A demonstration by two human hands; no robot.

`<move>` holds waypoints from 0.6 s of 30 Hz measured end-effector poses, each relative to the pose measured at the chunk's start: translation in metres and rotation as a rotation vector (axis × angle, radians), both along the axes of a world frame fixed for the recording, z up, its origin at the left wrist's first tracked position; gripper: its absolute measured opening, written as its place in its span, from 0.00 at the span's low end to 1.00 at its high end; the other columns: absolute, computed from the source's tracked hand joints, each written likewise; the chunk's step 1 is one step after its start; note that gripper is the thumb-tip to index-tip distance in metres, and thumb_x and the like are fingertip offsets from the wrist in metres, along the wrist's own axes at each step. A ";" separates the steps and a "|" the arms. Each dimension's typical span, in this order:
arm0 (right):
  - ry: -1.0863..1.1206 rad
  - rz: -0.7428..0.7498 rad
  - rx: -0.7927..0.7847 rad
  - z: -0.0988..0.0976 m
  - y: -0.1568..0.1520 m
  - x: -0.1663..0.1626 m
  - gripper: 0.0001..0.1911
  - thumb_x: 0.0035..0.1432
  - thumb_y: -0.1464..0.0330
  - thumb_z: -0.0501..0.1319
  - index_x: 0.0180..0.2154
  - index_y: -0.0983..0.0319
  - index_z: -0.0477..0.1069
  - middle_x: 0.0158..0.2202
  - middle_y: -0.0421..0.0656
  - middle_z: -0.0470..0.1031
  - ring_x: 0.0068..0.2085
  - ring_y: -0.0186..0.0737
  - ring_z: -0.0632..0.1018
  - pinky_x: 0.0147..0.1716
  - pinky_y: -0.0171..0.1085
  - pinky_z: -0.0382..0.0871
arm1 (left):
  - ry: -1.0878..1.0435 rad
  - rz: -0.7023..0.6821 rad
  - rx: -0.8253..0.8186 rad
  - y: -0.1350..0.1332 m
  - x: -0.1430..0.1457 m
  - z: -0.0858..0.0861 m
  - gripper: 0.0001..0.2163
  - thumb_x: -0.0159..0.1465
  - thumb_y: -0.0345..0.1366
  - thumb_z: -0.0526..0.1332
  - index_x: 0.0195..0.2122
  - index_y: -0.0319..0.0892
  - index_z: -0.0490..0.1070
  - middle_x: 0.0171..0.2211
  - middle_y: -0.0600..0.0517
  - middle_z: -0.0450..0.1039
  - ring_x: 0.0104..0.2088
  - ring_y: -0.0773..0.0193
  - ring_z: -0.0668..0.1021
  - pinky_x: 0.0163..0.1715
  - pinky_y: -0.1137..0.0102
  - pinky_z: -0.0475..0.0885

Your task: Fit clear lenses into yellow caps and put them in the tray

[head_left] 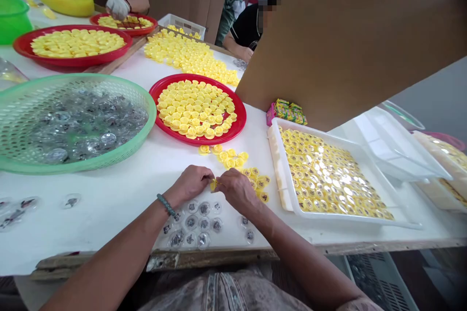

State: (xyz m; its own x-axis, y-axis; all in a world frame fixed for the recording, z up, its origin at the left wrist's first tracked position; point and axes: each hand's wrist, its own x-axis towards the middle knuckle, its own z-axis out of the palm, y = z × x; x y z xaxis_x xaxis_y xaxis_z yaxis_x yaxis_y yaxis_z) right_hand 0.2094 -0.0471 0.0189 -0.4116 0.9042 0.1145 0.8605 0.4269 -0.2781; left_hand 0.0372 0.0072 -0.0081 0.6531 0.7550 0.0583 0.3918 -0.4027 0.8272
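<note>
Between my left hand (195,182) and my right hand (237,189) is a small round yellow plastic piece (213,184), pinched at its edges by the fingertips of both. Below my hands lie several clear round discs (191,222) with dark printed pictures. Just beyond my fingers are loose yellow pieces (229,158). Beside my right hand, other yellow pieces (260,182) have dark pictures in them. A red tray (242,126) of plain yellow pieces stands ahead. To the right, a white tray (288,199) holds rows of yellow pieces with pictures.
A green basket (142,150) of clear discs stands at left, with red trays (22,48) behind it. A brown board (328,34) rises at the right. One co-worker's gloved hand (117,8) is over a far tray; another person sits behind the board.
</note>
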 end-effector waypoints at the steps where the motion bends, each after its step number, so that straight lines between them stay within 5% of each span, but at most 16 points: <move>1: 0.002 -0.007 -0.012 0.002 -0.004 0.002 0.07 0.53 0.70 0.64 0.24 0.62 0.72 0.24 0.41 0.72 0.31 0.38 0.71 0.30 0.34 0.63 | -0.011 -0.021 -0.026 -0.001 0.000 -0.001 0.12 0.53 0.22 0.55 0.30 0.42 0.76 0.29 0.55 0.75 0.29 0.64 0.75 0.31 0.73 0.64; 9: 0.054 -0.128 -0.012 0.023 -0.025 0.025 0.05 0.59 0.70 0.58 0.35 0.61 0.73 0.35 0.45 0.75 0.38 0.40 0.72 0.39 0.36 0.65 | 0.023 -0.215 -0.147 -0.018 0.010 0.001 0.10 0.52 0.26 0.59 0.33 0.42 0.77 0.28 0.54 0.76 0.27 0.63 0.75 0.28 0.74 0.65; 13: -0.060 -0.246 0.042 0.016 0.003 0.028 0.09 0.61 0.72 0.54 0.33 0.62 0.72 0.33 0.45 0.75 0.38 0.41 0.72 0.34 0.36 0.64 | -0.006 -0.110 -0.150 -0.012 0.007 0.002 0.10 0.53 0.27 0.59 0.35 0.41 0.76 0.28 0.54 0.75 0.28 0.63 0.75 0.28 0.74 0.66; 18: -0.048 -0.172 0.045 0.013 0.017 0.017 0.09 0.61 0.74 0.53 0.34 0.62 0.72 0.33 0.45 0.75 0.39 0.42 0.72 0.35 0.36 0.64 | 0.005 0.033 -0.056 0.000 -0.005 0.001 0.07 0.55 0.29 0.59 0.32 0.43 0.75 0.27 0.55 0.74 0.28 0.63 0.74 0.28 0.73 0.65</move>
